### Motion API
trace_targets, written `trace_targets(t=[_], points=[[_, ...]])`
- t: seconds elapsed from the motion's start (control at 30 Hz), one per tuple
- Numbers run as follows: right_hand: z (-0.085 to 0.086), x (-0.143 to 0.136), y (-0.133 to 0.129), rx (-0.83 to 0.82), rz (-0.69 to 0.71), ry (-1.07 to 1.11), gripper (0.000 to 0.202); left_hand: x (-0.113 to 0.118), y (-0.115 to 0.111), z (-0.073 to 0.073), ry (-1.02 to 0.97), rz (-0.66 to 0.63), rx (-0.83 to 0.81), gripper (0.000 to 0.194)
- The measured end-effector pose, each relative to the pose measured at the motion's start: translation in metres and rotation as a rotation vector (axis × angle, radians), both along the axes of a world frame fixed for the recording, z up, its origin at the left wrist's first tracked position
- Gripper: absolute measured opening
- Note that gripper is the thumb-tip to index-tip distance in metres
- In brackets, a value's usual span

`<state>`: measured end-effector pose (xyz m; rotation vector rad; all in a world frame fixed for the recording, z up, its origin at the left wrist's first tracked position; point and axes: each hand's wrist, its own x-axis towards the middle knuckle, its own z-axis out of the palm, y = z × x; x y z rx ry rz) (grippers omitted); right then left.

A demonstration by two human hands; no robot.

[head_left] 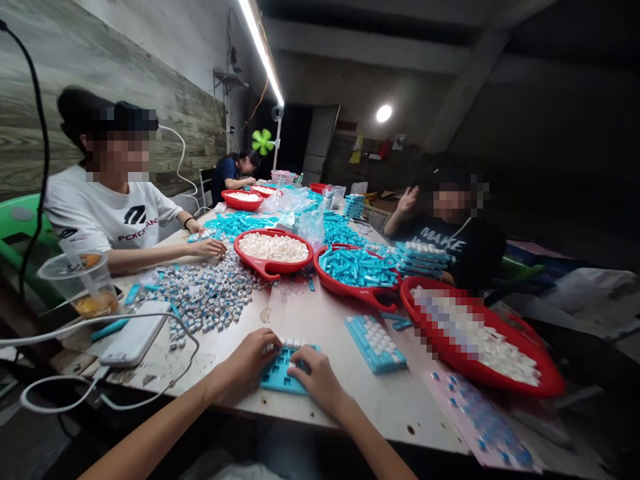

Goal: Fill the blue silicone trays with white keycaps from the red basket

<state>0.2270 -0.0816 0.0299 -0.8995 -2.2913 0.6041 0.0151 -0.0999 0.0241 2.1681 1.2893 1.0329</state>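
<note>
A blue plastic tray with square holes [284,380] lies on the table in front of me, with a few small white pieces [295,343] along its far edge. My left hand [254,353] is closed at the tray's far left corner, its bent fingertips touching the edge near the white pieces. Over the right side rests my right hand [317,373], thumb and fingers curled together on the tray. Whatever is between the fingertips of either hand is too small or hidden to make out. To the right lies a blue tray stack topped with white pieces [377,343].
Red baskets hold white pieces [273,247], blue strips [357,267] and more white pieces [505,353]. A heap of small grey-and-blue parts [210,293] spreads at left, near a white power bank [135,337] with cables and a plastic cup [85,287]. Several people sit around the table.
</note>
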Motion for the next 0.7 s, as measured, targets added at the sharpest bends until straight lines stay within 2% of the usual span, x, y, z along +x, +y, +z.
trace_targets(t=[0.17, 0.3, 0.43, 0.53, 0.63, 0.7], points=[[0.006, -0.009, 0.056, -0.005, -0.009, -0.094, 0.013, 0.005, 0.056, 0.004, 0.142, 0.081, -0.030, 0.015], [0.004, -0.013, 0.079, 0.018, -0.037, -0.122, 0.010, 0.005, 0.073, 0.004, 0.108, 0.100, -0.006, 0.014], [-0.008, -0.010, 0.080, 0.047, -0.041, -0.121, 0.014, 0.008, 0.075, -0.004, 0.007, 0.113, 0.000, 0.015], [-0.012, -0.007, 0.080, 0.051, -0.049, -0.114, 0.021, 0.012, 0.071, -0.004, -0.015, 0.119, 0.012, 0.018], [-0.004, 0.009, 0.072, 0.020, -0.056, -0.069, 0.030, 0.011, 0.047, 0.010, -0.007, 0.191, 0.139, 0.028], [0.004, 0.029, 0.051, -0.041, -0.025, -0.048, 0.035, 0.002, 0.019, 0.025, -0.003, 0.205, 0.223, 0.031]])
